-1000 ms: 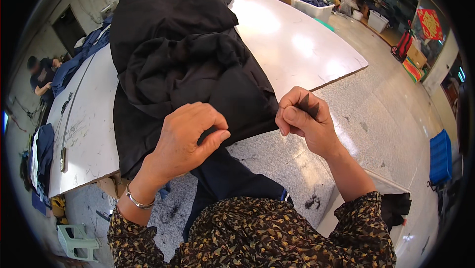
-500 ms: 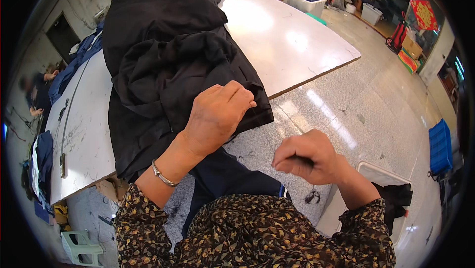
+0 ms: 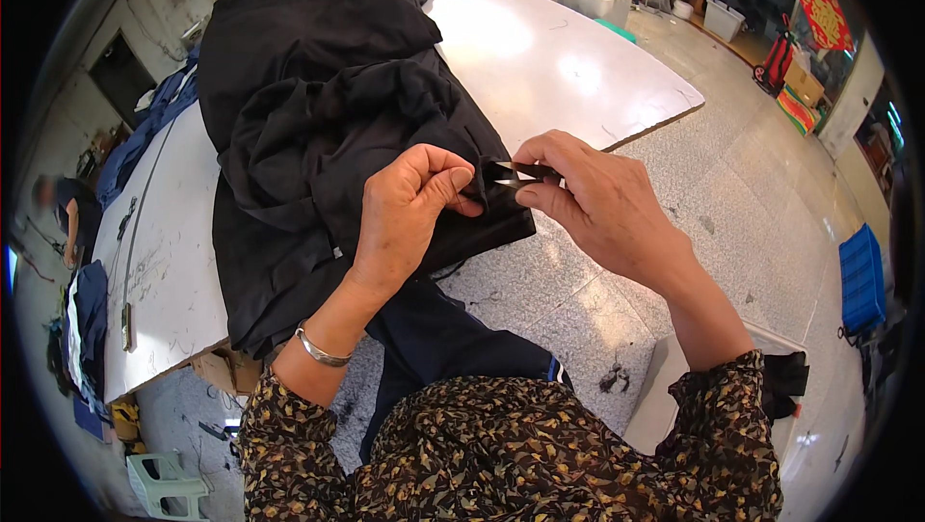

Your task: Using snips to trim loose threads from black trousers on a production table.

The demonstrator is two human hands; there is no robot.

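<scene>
A pile of black garments (image 3: 318, 30) lies over the near side of the white table, its front part bunched and hanging past the edge. Over its right corner my left hand (image 3: 409, 204) is closed in a pinch, thumb against the fingers. What it pinches, a thread or a bit of cloth, is too small to tell. A pair of small thread snips (image 3: 520, 173) sits in my right hand (image 3: 602, 194), its blades parted and pointing left at the cloth beside my left fingertips.
The white table (image 3: 578, 79) stretches away behind the pile. A white bin (image 3: 665, 397) holding dark cloth stands by my right arm. Blue crate (image 3: 860, 276) at the far right; pale green stool (image 3: 166, 483) at lower left. Another person (image 3: 72, 214) stands beyond the table's left side.
My right hand has moved up and left to the garment's corner, and the snips now show in it. My left hand has turned slightly, its pinch now facing the snips.
</scene>
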